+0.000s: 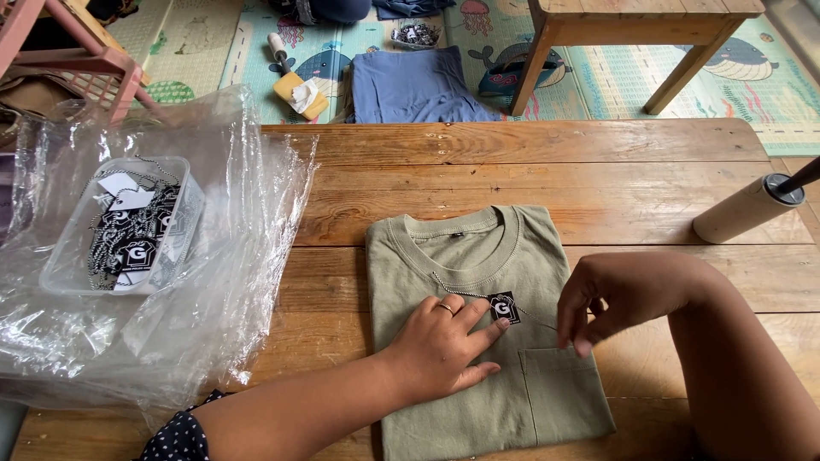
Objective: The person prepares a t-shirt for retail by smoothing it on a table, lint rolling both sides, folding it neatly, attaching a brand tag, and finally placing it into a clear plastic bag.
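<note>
The left hand (440, 346) lies flat on the folded green shirt (487, 333) mid-bench, fingers spread wide, pinning a small black tag (504, 307). The right hand (615, 294), right of the tag, has its grip pinched narrow on the tag's thin string. Left of the shirt, a clear tub (120, 226) of tags sits on crumpled plastic wrap (248, 222).

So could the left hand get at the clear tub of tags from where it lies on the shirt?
Probably yes. The left hand rests flat on the folded green shirt, and the clear tub sits open-topped on crinkled plastic sheeting to its left, with nothing standing between them.
</note>
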